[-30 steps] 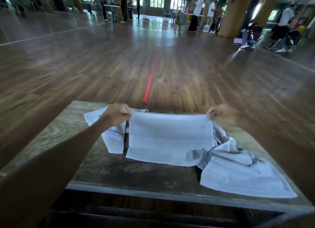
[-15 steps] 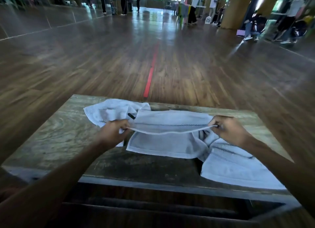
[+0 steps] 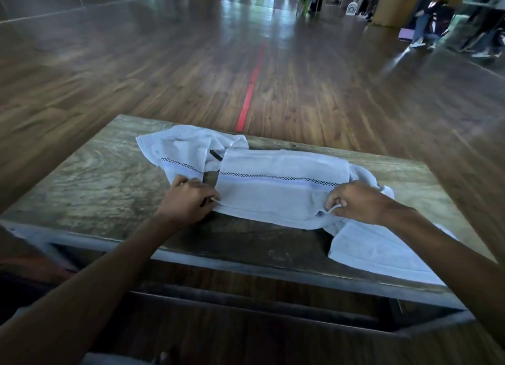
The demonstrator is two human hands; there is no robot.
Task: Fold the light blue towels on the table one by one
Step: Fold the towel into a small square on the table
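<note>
A light blue towel (image 3: 276,187) with a checked stripe lies folded in half across the middle of the wooden table (image 3: 90,179). My left hand (image 3: 188,200) pinches its near left corner against the table. My right hand (image 3: 358,200) pinches the near right corner, with a loop of hem showing between the fingers. A second light blue towel (image 3: 180,151) lies crumpled at the back left, partly under the folded one. A third towel (image 3: 382,252) is spread loosely at the right, reaching the table's near edge under my right forearm.
The table's left half is bare wood, and its metal front edge (image 3: 246,269) runs below my arms. Beyond the table stretches a wooden floor with a red line (image 3: 250,91). Several people stand or sit far off at the back right (image 3: 434,20).
Both hands brought the towel's far edge down toward me and laid it on the near edge, folding the towel in half. The camera tilted lower.
</note>
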